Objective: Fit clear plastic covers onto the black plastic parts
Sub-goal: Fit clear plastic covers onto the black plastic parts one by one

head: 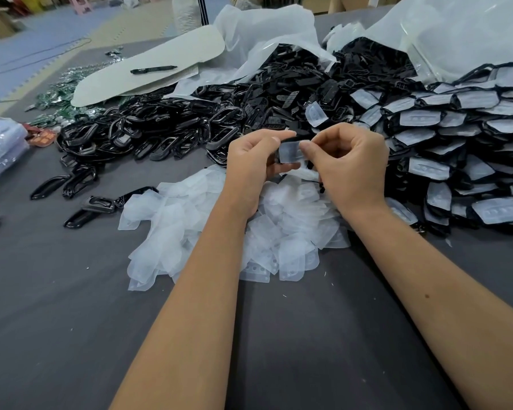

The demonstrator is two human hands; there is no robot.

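The grey bench (pixel 71 321) carries a heap of black parts (pixel 166 128) in the upper middle and loose clear covers (pixel 214 232) at centre. Above these, the left hand (pixel 249 167) and right hand (pixel 353 170) both pinch one clear cover (pixel 290 151) against a black part (pixel 282 167) with curled fingers.

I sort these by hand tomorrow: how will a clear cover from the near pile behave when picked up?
Probably floppy and light: the clear covers lie crumpled and overlapping, edges curling. Likely to cling together, since they overlap closely. The one that both hands pinch bends.

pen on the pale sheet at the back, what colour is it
Black pen, clearest in the head view.
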